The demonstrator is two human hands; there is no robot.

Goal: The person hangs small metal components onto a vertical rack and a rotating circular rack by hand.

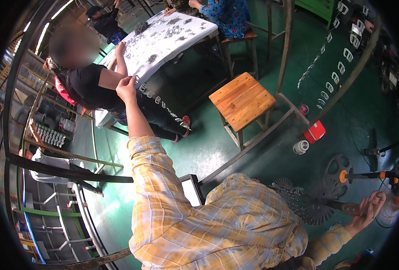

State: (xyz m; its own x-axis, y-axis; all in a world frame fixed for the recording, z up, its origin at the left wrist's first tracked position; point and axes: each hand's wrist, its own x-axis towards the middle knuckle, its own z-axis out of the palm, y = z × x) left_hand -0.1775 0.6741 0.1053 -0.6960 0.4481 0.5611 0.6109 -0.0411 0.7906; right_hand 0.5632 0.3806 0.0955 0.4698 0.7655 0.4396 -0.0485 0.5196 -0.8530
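Observation:
My left hand (127, 89) is stretched out ahead, its fingers pinched on the upper end of a string of small shiny metal pieces (158, 100). The string slants down to the right, in front of a co-worker's legs. At the far right my right hand (372, 206) is raised with the fingers curled together; what they hold, if anything, is too small to make out. Close to it are fan-shaped dark metal racks (316, 204), a grey spoked wheel (338, 171) and a black pole with orange fittings (365, 175).
A co-worker (89, 85) stands beside a white table (181, 42) bearing heaps of small dark parts. A wooden stool (243, 96) stands ahead. More strings of metal pieces (341, 67) hang by a metal frame (285, 45). A red box (315, 132) and white jug (300, 147) stand right.

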